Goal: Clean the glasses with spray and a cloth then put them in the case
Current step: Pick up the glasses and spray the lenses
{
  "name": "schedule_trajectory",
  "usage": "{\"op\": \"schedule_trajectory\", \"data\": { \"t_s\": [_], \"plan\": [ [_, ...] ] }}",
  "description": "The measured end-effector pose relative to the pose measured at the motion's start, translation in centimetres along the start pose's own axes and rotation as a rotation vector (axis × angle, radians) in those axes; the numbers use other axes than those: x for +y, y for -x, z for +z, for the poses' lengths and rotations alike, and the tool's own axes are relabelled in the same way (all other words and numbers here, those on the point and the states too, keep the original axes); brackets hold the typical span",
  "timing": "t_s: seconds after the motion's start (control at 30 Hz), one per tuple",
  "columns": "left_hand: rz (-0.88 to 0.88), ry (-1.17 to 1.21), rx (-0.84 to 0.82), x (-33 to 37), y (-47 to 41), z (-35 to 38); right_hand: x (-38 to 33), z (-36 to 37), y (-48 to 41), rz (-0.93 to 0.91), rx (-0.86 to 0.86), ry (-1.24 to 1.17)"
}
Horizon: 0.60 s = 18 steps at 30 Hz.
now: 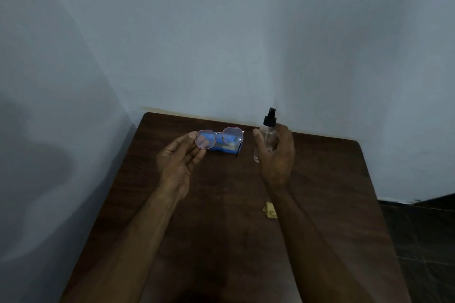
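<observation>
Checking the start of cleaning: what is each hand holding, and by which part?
Left hand pinches the glasses at one lens's outer rim; right hand grips the spray bottle around its clear body.

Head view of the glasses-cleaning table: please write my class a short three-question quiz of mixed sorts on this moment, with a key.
1. True or false: the right hand grips the spray bottle.
2. Pick one. The left hand holds: A) the glasses; B) a sponge; C) a phone.
3. Fill the gap: the small tan cloth lies on the ___, near the right forearm.

Key: 1 true; 2 A; 3 table.
</observation>
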State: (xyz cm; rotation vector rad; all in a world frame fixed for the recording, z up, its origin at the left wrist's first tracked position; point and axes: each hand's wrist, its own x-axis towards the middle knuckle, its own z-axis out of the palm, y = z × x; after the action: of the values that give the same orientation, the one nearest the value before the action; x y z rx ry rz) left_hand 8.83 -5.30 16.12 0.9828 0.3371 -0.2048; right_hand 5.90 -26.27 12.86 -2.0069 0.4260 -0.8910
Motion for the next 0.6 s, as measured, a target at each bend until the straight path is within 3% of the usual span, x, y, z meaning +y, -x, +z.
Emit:
{"op": "schedule_trajectory", "data": {
  "t_s": [0.13, 0.27, 0.4, 0.5, 0.6],
  "plan": [
    [0.013, 0.028, -0.058, 1.5, 0.2, 0.2, -4.4, -1.6, 1.6, -0.024, 0.013, -0.009],
    [0.025, 0.023, -0.108, 2.9, 1.0, 0.5, -7.7, -2.0, 3.2, 0.126, -0.191, -0.147],
    [0.060, -0.007, -0.148, 3.8, 1.7, 0.2, -9.9, -1.9, 4.8, -0.078, -0.382, 0.001],
    [0.083, -0.027, -0.160, 4.2, 1.9, 0.1, -11.4, -1.7, 5.6, -0.222, -0.395, 0.111],
    [0.097, -0.032, -0.160, 4.6, 2.1, 0.2, -12.1, -1.3, 6.2, -0.251, -0.336, 0.176]
  ]
}}
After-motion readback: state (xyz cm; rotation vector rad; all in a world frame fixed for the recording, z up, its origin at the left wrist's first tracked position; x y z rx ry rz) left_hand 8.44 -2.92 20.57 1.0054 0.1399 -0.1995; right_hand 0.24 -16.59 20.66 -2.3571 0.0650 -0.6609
